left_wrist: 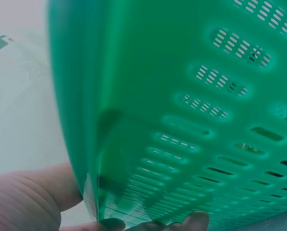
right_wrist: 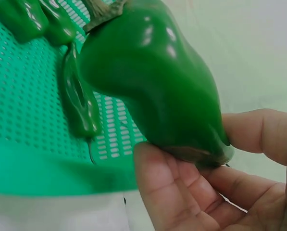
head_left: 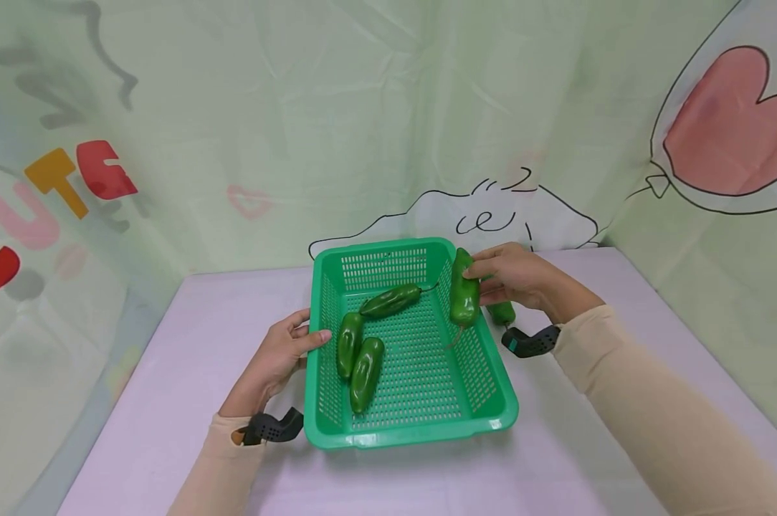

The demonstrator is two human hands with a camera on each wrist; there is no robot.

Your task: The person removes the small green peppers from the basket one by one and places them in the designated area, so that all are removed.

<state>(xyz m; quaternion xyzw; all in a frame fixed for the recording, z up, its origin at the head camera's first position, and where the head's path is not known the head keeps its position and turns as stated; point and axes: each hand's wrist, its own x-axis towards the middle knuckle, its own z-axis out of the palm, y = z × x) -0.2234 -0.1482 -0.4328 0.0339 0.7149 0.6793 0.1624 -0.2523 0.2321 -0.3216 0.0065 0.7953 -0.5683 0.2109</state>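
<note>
I record one table (head_left: 492, 480) and one green basket (head_left: 411, 433). My left hand (head_left: 285, 351) grips its left rim; my right hand (head_left: 514, 276) pinches one green pepper (head_left: 464, 294) over its right side. Three peppers (head_left: 366, 376) lie inside; a fifth pepper (head_left: 502, 312), partly hidden, shows outside, right.

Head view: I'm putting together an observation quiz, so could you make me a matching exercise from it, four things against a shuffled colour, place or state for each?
Column 1
1. Left hand
2. Right hand
3. Basket
4. Tabletop

Column 2
A. Pale lilac
B. Pinches a pepper by the basket's right side
C. Grips the basket's left side
D. Has three peppers lying inside

Right pairs: 1-C, 2-B, 3-D, 4-A
</note>
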